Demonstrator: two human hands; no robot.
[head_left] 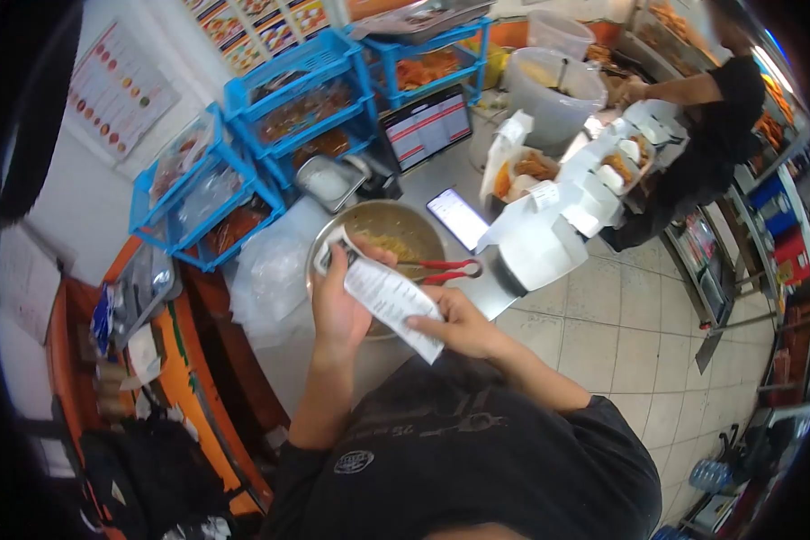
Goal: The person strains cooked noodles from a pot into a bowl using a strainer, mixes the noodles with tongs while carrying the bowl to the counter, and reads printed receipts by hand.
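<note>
A long white printed receipt [389,299] is stretched between my two hands. My left hand [340,301] pinches its upper left end, thumb on top. My right hand [459,322] grips the lower right end. Beneath the paper stands a large metal bowl [423,219] with pale yellow food [389,243] in it, partly hidden by my hands and the receipt. Red-handled tongs [450,266] rest across the bowl's right side, handles pointing right. A phone [457,218] with a lit screen lies right of the bowl.
Open white takeaway boxes [542,247], some with food, line the counter at right. A tablet [428,128], blue baskets [310,94] and a clear plastic bucket [556,94] stand behind. Plastic bags [274,274] lie left of the bowl. A co-worker's arm [684,90] reaches in at upper right.
</note>
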